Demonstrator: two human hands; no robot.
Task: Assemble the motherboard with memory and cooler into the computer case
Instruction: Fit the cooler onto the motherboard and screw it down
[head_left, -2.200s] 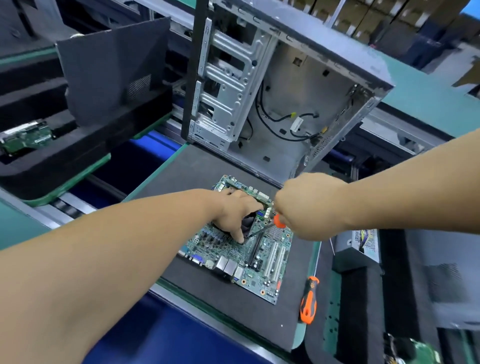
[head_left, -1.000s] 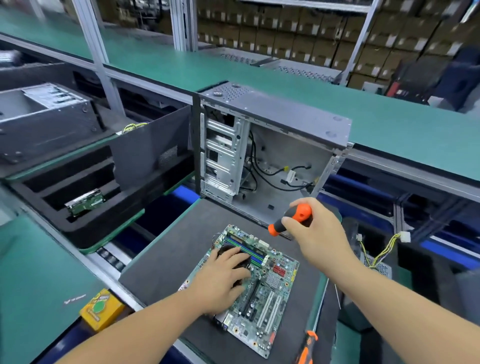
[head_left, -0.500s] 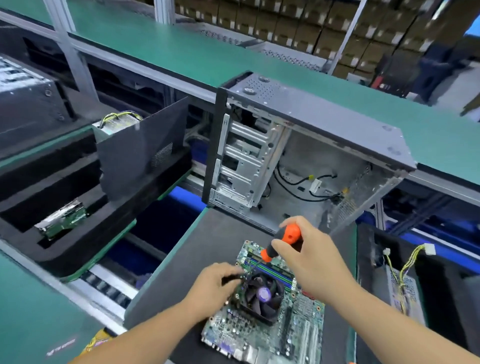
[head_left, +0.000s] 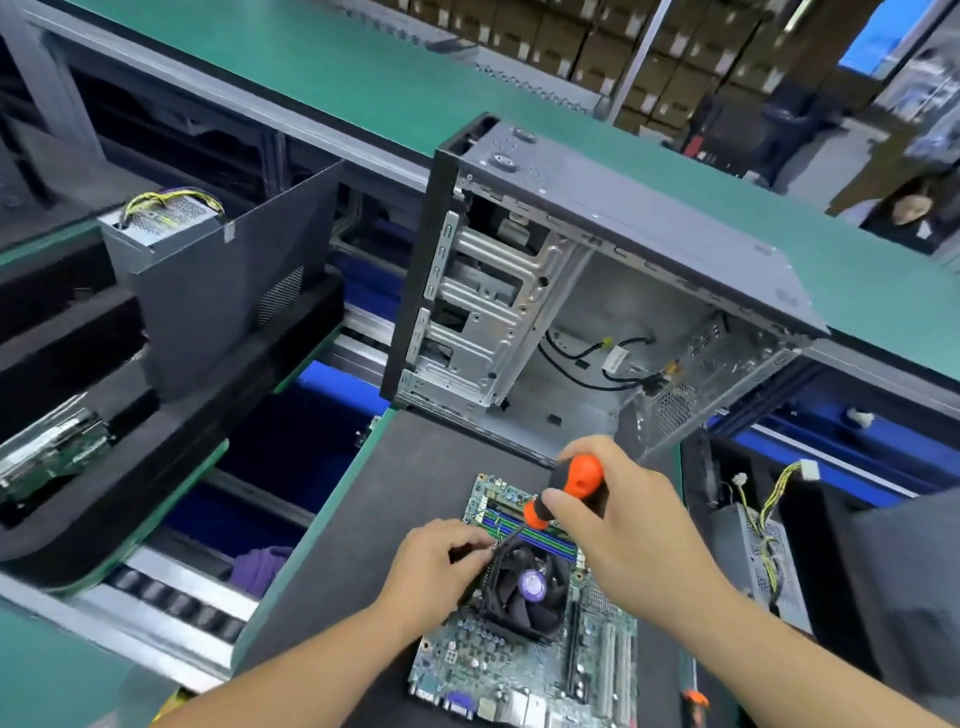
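- The fingers (head_left: 587, 519) of the right hand (head_left: 631, 540) are curled tight round the orange and black handle of a screwdriver (head_left: 563, 493); the thumb lies along the orange collar, and the shaft slants down and left from there.
- The shaft's tip meets the far left corner of the cooler (head_left: 524, 587), right where the left fingertips (head_left: 480, 545) sit.
- The left hand (head_left: 441, 566) rests on the board's left side, its fingers bent and bunched against that corner of the cooler; whether they pinch a screw or only steady the frame cannot be told.
- The cooler, a black fan with a purple hub, sits just below and between the two hands, mounted on the motherboard (head_left: 519, 660).
- The memory (head_left: 524, 530), in green and blue slots, lies directly under the screwdriver, just beyond the left fingertips.
- The motherboard lies flat on a dark mat (head_left: 374, 519), stretching from under both hands towards the person.
- Beyond the right knuckles stands the computer case (head_left: 587, 291), its open side facing the hands, with black cables (head_left: 597, 364) loose inside.
- Right of the right forearm, a power supply (head_left: 763, 556) with yellow wires sits in black foam.
- Below the right forearm, a second orange-handled tool (head_left: 693, 699) lies at the mat's edge.
- Far left of the left hand, a foam tray (head_left: 104, 467) holds another board.
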